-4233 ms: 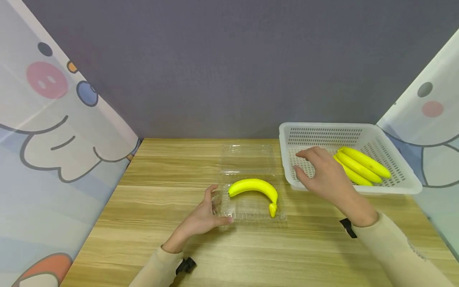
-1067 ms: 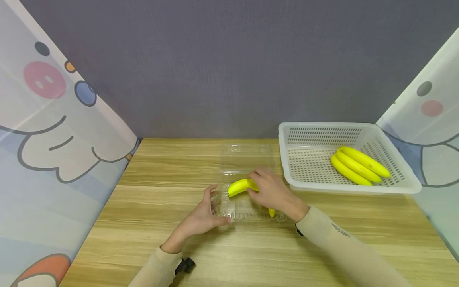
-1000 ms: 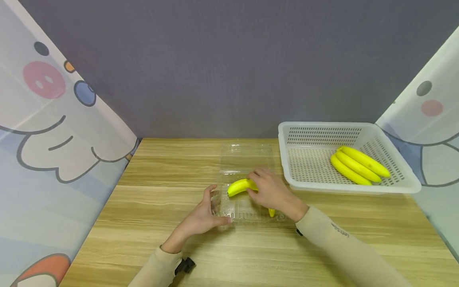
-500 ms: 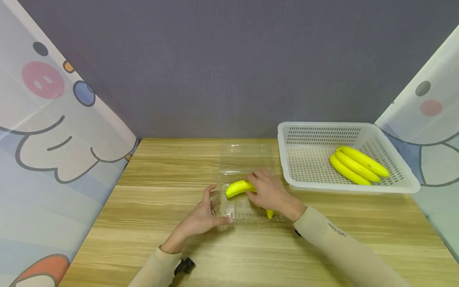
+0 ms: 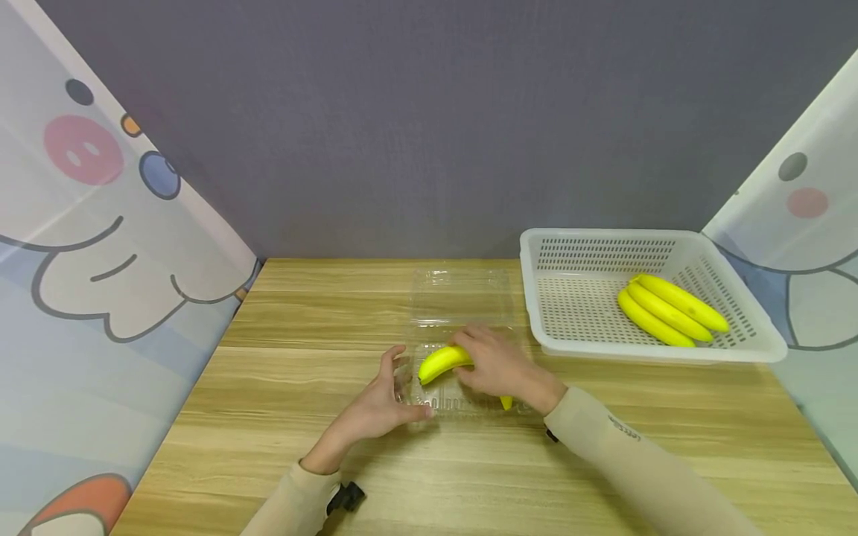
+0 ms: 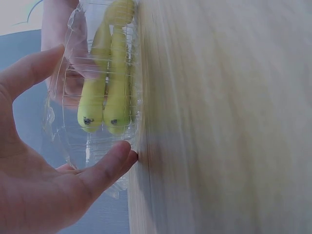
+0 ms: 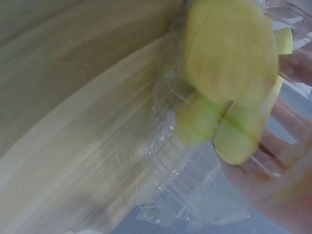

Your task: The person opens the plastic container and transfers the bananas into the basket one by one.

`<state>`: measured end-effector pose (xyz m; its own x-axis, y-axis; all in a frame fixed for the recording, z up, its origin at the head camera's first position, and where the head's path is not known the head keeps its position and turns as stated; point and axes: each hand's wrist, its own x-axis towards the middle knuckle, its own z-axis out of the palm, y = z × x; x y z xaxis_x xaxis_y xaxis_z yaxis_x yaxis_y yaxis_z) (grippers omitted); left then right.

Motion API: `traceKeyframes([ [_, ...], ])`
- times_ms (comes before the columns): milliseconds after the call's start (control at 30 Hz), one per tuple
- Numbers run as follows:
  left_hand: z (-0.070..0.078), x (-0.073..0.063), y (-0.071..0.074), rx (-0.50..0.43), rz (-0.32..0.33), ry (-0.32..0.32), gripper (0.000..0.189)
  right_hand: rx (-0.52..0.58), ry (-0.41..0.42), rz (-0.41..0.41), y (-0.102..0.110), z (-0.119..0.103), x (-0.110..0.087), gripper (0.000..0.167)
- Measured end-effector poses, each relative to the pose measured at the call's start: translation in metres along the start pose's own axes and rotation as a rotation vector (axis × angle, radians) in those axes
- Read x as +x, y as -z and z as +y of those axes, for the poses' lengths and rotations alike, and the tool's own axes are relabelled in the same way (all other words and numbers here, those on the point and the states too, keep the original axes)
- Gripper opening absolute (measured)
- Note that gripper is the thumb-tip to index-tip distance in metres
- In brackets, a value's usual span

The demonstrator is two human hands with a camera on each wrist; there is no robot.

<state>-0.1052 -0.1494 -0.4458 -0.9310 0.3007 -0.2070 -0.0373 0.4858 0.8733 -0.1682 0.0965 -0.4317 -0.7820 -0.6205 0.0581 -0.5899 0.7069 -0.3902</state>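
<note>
A clear hinged plastic clamshell (image 5: 462,294) lies open on the table, its lid folded back toward the wall. My left hand (image 5: 375,409) grips its left side, thumb at the front corner and fingers along the edge. Inside the tray, my right hand (image 5: 496,361) holds a yellow banana (image 5: 442,362) from above around its middle, hiding that part. Through the plastic, the left wrist view shows the upper banana (image 6: 91,107) directly over another banana (image 6: 116,100). The right wrist view is hazy, with yellow banana ends (image 7: 239,134) beside my right fingers.
A white slotted basket (image 5: 593,348) stands to the right of the clamshell with three bananas (image 5: 670,309) at its right side. Behind the wooden table (image 5: 322,305) rises a grey wall (image 5: 402,149). Printed panels (image 5: 87,246) flank both sides.
My right hand has gone from over the basket into the clamshell and holds a banana there. In the last half second it shifts that banana slightly toward me. My left hand stays put.
</note>
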Motion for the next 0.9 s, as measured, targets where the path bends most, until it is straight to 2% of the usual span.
traceKeyframes([
  [233, 0.000, 0.000, 0.000, 0.016, 0.002, -0.002, 0.117, -0.002, 0.005, -0.061, -0.001, 0.000, 0.004, 0.059],
  [400, 0.000, 0.000, 0.000, 0.016, 0.005, 0.002, 0.116, -0.039, -0.003, -0.106, -0.003, 0.000, 0.006, 0.062],
  [900, 0.000, 0.000, -0.001, 0.017, 0.004, 0.008, 0.116, -0.118, 0.074, -0.151, -0.011, 0.000, 0.009, 0.052],
])
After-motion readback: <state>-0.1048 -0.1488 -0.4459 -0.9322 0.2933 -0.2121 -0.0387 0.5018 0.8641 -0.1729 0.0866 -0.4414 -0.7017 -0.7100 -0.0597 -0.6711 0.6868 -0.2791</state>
